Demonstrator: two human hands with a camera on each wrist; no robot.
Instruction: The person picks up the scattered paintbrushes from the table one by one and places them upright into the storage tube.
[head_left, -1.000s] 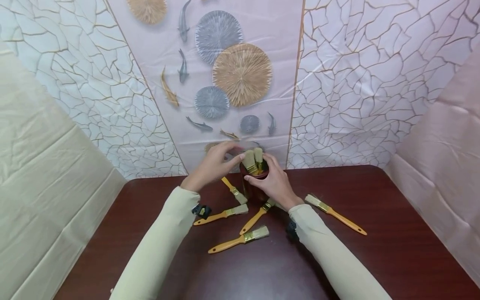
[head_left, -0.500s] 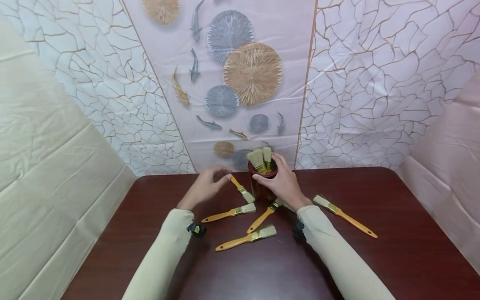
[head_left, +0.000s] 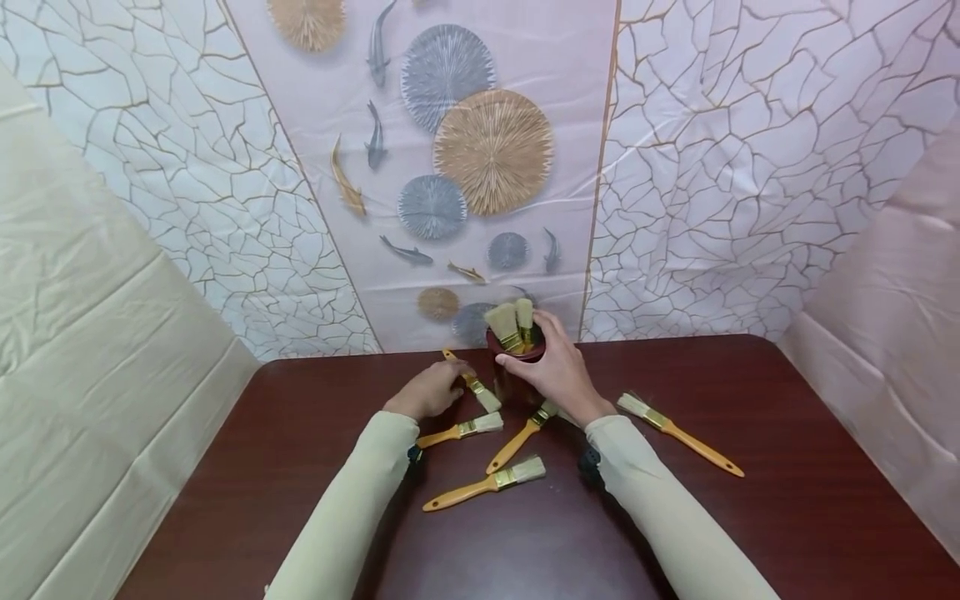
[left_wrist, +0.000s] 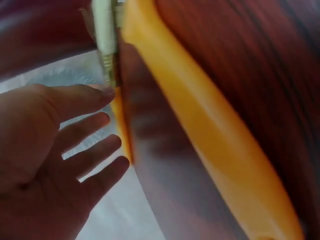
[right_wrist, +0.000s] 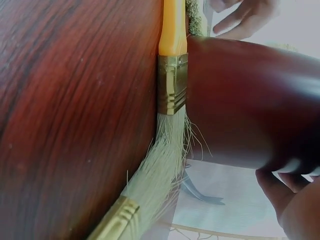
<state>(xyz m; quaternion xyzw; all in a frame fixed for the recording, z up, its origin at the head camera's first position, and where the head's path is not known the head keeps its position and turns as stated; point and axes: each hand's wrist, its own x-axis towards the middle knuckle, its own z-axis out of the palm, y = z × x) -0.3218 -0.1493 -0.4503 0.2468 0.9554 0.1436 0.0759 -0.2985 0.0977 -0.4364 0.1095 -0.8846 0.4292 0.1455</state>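
My left hand (head_left: 435,390) reaches over a paintbrush (head_left: 480,392) with a yellow handle, lying left of the cup. In the left wrist view its fingers are spread and nearly straight, the thumb tip right at that brush's handle (left_wrist: 120,117) near the metal band. A dark red cylindrical cup (right_wrist: 245,100) stands at the back of the table, bristle ends up on the two paintbrushes (head_left: 505,325) inside. Around its rim my right hand (head_left: 558,375) curls, thumb in front and fingers behind. Another brush (head_left: 517,442) lies before the cup, its bristles partly hidden by the right wrist.
On the dark wooden table (head_left: 300,500) lie more paintbrushes: one under the left wrist (head_left: 468,427), one at the front (head_left: 483,486), one far right (head_left: 682,435). A patterned cloth backdrop (head_left: 660,250) rises behind, with plain cloth (head_left: 97,350) at the sides.
My left hand has come away from the cup's top, moved left and down to the brush beside it. The right hand keeps holding the cup; the head view shifts slightly.
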